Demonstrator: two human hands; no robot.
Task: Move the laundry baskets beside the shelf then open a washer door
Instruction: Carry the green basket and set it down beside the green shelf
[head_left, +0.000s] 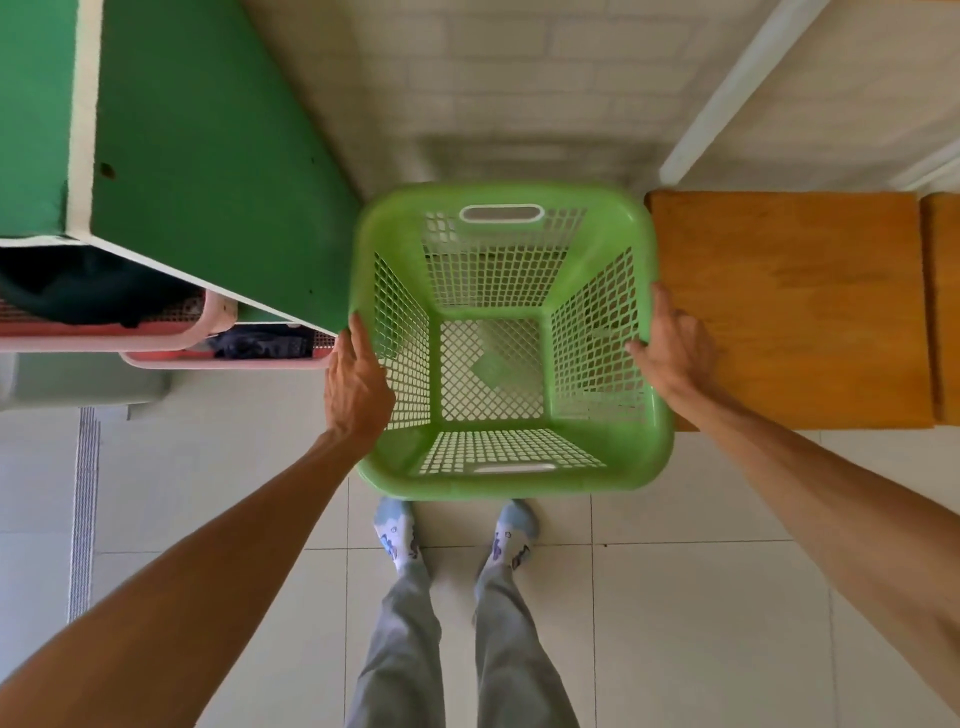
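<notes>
An empty green mesh laundry basket (511, 467) is straight in front of me, between a green shelf unit (208, 171) on the left and a wooden bench (789, 312) on the right. My left hand (358, 384) grips its left rim. My right hand (670, 348) grips its right rim. The basket looks slightly blurred. Whether it rests on the floor or is lifted cannot be told. No washer is in view.
Two pink baskets (171, 340) with dark clothes sit in the shelf at the left. A tiled wall is close behind the green basket. My feet (400, 535) stand on pale floor tiles; a drain strip (83, 509) runs along the left.
</notes>
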